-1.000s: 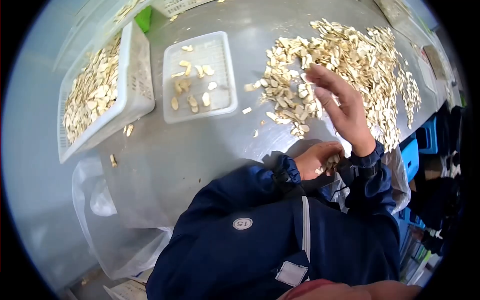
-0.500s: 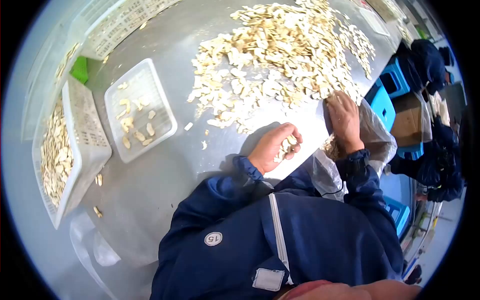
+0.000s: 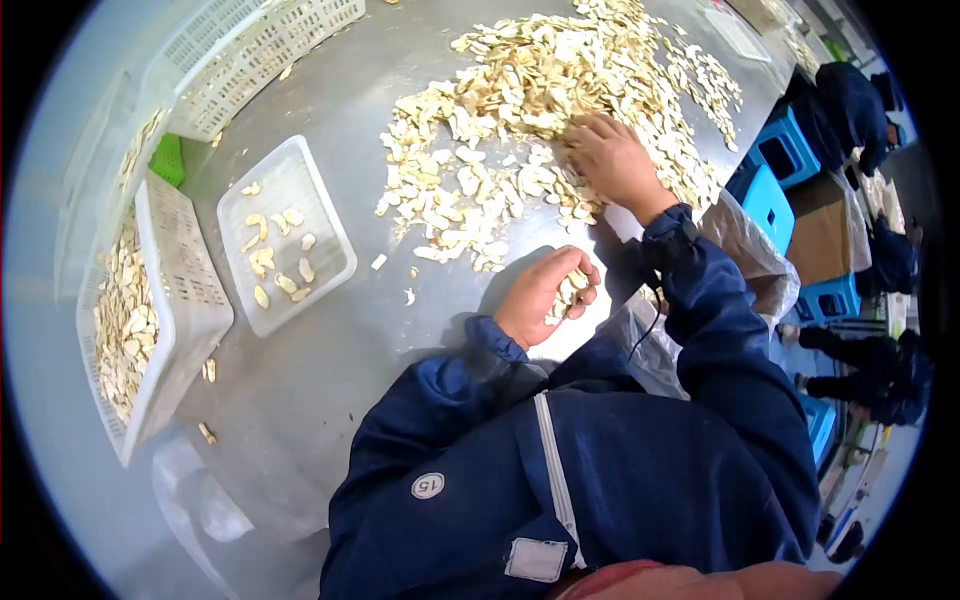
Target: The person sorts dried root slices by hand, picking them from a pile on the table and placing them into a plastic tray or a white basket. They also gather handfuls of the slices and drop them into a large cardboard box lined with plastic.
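Observation:
A broad heap of pale dried slices (image 3: 540, 85), like sliced root, spreads over the metal table. My left hand (image 3: 543, 297) is curled in front of the heap near the table edge, closed around a small bunch of slices (image 3: 568, 292). My right hand (image 3: 615, 162) lies on the near side of the heap, fingers stretched forward among the slices, fingertips partly hidden. To the left, a shallow white tray (image 3: 338, 232) holds several scattered slices. Beyond it stands a white perforated basket (image 3: 190, 270) full of slices.
Another white perforated basket (image 3: 270, 55) stands at the back left, near a green object (image 3: 168, 160). A plastic bag (image 3: 745, 250) hangs at the table's right edge, by blue stools (image 3: 765, 205) and a cardboard box (image 3: 825, 230). Co-workers in dark clothes (image 3: 850, 110) are at far right.
My right hand has moved up and left from the table edge by the bag onto the heap. My left hand stays in place, still around its slices.

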`<state>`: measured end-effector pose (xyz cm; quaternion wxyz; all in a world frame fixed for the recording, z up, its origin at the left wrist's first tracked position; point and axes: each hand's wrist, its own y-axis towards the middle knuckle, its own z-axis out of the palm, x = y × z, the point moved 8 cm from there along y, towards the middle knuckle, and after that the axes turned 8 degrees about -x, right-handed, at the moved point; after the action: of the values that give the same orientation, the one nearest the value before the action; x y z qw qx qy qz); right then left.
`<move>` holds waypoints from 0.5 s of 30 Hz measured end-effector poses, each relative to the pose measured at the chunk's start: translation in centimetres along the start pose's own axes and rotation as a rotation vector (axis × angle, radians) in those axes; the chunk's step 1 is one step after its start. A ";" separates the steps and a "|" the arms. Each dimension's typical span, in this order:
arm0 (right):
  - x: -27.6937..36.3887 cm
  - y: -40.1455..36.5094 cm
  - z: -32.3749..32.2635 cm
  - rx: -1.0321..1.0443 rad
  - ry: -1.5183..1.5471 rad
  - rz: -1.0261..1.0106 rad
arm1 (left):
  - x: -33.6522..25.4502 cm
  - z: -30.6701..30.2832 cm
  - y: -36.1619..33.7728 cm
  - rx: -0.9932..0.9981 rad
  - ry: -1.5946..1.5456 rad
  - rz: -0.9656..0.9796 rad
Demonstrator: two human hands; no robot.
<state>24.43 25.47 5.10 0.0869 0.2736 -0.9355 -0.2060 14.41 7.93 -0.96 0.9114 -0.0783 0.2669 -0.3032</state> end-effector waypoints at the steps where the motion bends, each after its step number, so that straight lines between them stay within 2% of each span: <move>1: -0.5 0.3 -0.7 0.030 -0.086 0.021 | -0.2 0.2 -0.2 -0.002 0.020 0.011; 2: -1.1 0.5 -1.5 0.061 -0.174 0.043 | 0.0 0.1 0.0 -0.003 0.012 0.006; 4: -2.4 0.7 -2.7 -0.027 -0.375 0.043 | 0.3 -0.1 0.3 -0.001 0.000 -0.015; 6: -1.6 1.7 -3.4 -0.114 -0.165 0.007 | 0.2 0.1 0.3 0.019 -0.009 -0.017; 8: 1.2 3.4 -3.1 -0.082 0.100 0.013 | 0.2 0.1 0.4 0.029 -0.029 -0.026; 12: 5.7 4.7 -0.8 -0.132 0.036 -0.071 | 0.4 -0.3 0.5 0.020 -0.076 -0.035; 15: 5.5 4.5 0.9 0.041 0.044 -0.095 | 0.2 -0.2 0.5 0.052 -0.081 -0.015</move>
<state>17.46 26.17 6.53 0.0922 0.3237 -0.9234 -0.1847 14.73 8.16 -1.33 0.9208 -0.0690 0.2215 -0.3135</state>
